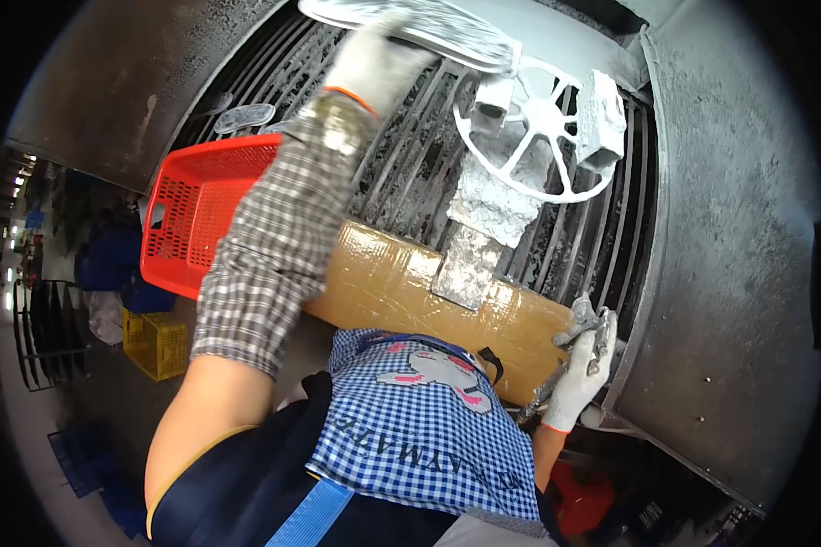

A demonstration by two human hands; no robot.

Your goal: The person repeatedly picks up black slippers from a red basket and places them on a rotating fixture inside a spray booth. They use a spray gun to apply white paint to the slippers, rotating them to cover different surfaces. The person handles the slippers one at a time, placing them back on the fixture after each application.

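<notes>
My left hand [374, 68], in a white glove with an orange cuff, is at the far side of the grate, blurred by motion. Its fingers overlap the edge of a silvery shoe sole [447, 35] and appear to grip it. At the right, my right hand [576, 383], gloved too, is closed around a grey, paint-crusted spray gun [595, 330]. Between the hands and beyond the cardboard stands a white-coated spoked wheel [543, 118] on a crusted base, with a box-shaped block [600, 123] at its right side.
Dark slats [410, 150] form the grate, with smaller sole pieces [244, 117] at its left. A red perforated basket [201, 205] stands beside my left sleeve. Taped cardboard [383, 283] covers the near edge. Metal walls [730, 228] flank both sides; a yellow crate [155, 345] is lower left.
</notes>
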